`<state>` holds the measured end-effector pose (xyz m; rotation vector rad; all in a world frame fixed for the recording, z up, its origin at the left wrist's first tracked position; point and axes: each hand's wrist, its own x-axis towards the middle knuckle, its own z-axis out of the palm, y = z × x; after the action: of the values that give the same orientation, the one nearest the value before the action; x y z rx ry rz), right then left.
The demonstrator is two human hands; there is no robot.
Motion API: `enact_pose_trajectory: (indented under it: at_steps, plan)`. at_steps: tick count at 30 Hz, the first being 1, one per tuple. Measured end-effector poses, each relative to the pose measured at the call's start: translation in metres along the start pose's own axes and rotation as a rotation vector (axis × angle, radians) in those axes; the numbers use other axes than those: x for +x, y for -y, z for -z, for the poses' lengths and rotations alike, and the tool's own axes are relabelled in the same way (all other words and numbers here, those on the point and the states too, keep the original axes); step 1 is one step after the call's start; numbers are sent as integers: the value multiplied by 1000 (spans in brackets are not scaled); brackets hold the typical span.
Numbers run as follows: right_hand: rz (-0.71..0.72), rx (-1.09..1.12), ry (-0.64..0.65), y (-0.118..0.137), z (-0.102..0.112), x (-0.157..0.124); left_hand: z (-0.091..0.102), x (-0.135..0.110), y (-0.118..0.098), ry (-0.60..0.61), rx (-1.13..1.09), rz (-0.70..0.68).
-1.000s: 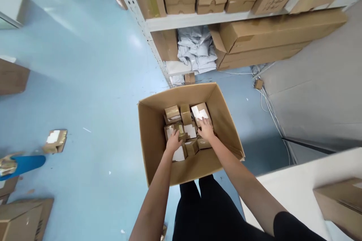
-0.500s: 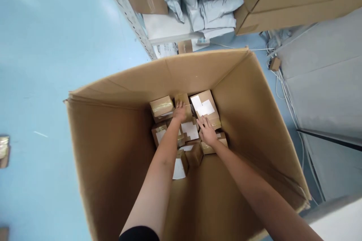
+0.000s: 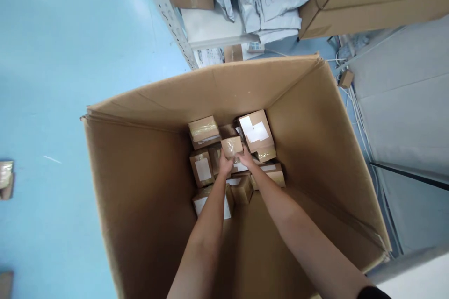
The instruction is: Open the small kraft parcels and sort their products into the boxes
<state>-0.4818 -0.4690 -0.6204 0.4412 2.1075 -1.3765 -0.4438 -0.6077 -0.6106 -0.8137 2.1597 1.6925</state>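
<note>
Left of a big open carton (image 3: 133,173), a small parcel (image 3: 5,175) lies on blue floor (image 3: 52,79). Inside the carton's left half, a taped box (image 3: 204,129) and a labelled box (image 3: 202,168) sit close together, the tight spacing likely keeping them from sliding. At the carton's middle, a person's left hand (image 3: 225,164) and right hand (image 3: 246,157) grasp a little box (image 3: 232,145) between them, fingers closed on its opposite sides, apparently to keep it level; whether it clears what lies beneath cannot be told. The little box is plain brown cardboard, squat and square-edged, with shiny clear tape (image 3: 230,148) catching light on top. Toward the carton's far right corner rests a bigger box (image 3: 257,145) bearing white labels (image 3: 258,131), probably steadied by the nearby walls. Right of the carton, white cables (image 3: 358,108) trail along a grey wall (image 3: 403,88).
</note>
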Motion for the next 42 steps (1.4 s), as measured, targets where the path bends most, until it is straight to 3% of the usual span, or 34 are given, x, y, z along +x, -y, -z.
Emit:
enact_pose_trajectory:
  at_steps: [4,8,14,20,23,26,30,34,38,42]
  plan:
    - [13,46,-19,3,28,-31,9,-22,-12,60,-70,-40]
    - [100,106,-23,33,59,-69,26,-55,-53,112,-152,-82]
    - [202,178,-91,115,100,-145,56,-116,-156,158,-234,-151]
    - [356,270,-223,205,150,-249,88,-187,-270,273,-256,-362]
    - [500,323,-328,231,177,-307,91,-226,-316,360,-271,-458]
    - [608,381,-444,240,204,-363,84,-265,-353,461,-252,-517]
    - [621,440,-630,227,247,-437,57,-325,-392,627,-209,-582]
    - [576,477,-788,182,297,-520,1,-393,-409,819,-146,-640]
    - [532,544,-982,99,335,-613,-82,-474,-393,1034,-60,-648]
    - [449,649,-1179,-9,352,-704,-171,-569,-343,1228,59,-658]
